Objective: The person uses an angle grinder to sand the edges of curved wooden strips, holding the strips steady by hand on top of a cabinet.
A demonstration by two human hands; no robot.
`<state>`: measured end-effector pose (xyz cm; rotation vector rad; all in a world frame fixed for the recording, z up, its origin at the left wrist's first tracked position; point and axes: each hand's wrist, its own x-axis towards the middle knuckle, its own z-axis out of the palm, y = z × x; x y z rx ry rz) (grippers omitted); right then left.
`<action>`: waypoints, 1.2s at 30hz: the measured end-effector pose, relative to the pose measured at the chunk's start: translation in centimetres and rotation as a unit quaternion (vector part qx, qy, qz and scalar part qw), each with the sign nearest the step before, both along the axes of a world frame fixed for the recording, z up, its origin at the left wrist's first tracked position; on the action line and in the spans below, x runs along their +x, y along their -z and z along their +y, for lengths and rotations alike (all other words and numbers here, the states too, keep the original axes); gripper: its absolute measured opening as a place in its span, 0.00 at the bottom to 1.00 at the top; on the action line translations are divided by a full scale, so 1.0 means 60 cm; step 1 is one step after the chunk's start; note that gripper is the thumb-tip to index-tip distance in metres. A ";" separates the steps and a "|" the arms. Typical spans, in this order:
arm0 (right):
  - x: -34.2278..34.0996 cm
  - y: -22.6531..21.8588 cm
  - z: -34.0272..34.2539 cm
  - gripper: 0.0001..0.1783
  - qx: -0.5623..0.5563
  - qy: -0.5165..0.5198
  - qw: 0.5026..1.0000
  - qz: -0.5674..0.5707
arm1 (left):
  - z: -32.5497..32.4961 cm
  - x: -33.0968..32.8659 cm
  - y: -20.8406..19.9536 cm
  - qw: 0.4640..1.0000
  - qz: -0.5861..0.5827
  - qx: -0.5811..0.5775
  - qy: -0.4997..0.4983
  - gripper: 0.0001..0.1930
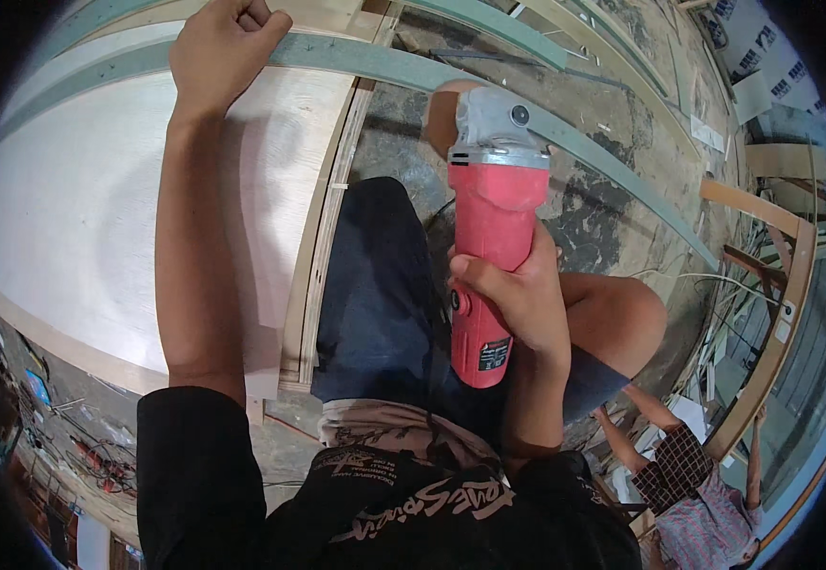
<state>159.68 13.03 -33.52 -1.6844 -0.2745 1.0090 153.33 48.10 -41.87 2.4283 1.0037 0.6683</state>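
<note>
My right hand (527, 294) is wrapped around the red body of an angle grinder (500, 223), held upright over my lap. Its grey metal head points away from me, and a brownish disc (441, 119) shows at the head's left side. A long green strip (365, 62) passes behind the grinder head. My left arm reaches forward over a pale wooden panel (90, 161). At its far end my left hand (225, 47) is closed, fingers curled, against the green strip; whether anything is inside those fingers is hidden.
The panel's layered wooden edge (332, 218) runs beside my left leg. More green strips (489, 28) lie farther ahead above a stained concrete floor (594, 161). To the right stands a wooden frame (774, 351), with another person (698, 484) near it. Cables and tools (99, 465) clutter the left floor.
</note>
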 end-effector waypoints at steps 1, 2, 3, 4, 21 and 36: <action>-0.001 0.001 0.000 0.24 0.005 -0.005 1.000 -0.004 | -0.001 0.001 0.001 1.000 -0.001 -0.001 0.001 0.16; -0.002 0.000 0.002 0.24 0.005 -0.005 1.000 -0.005 | -0.001 0.000 0.002 1.000 -0.013 -0.009 0.005 0.17; -0.003 -0.003 0.004 0.24 0.009 0.002 1.000 0.003 | -0.001 0.000 0.003 0.999 -0.025 -0.017 0.009 0.17; -0.003 -0.004 0.005 0.25 0.014 0.008 1.000 0.011 | 0.000 0.001 0.003 0.999 -0.026 -0.017 0.009 0.17; 0.018 -0.016 -0.032 0.22 0.015 0.042 0.999 -0.008 | 0.007 -0.003 0.005 1.000 -0.019 -0.013 0.014 0.17; 0.061 -0.051 -0.146 0.28 -0.031 0.234 0.966 -0.109 | 0.019 -0.026 -0.036 0.949 -0.017 0.159 0.271 0.17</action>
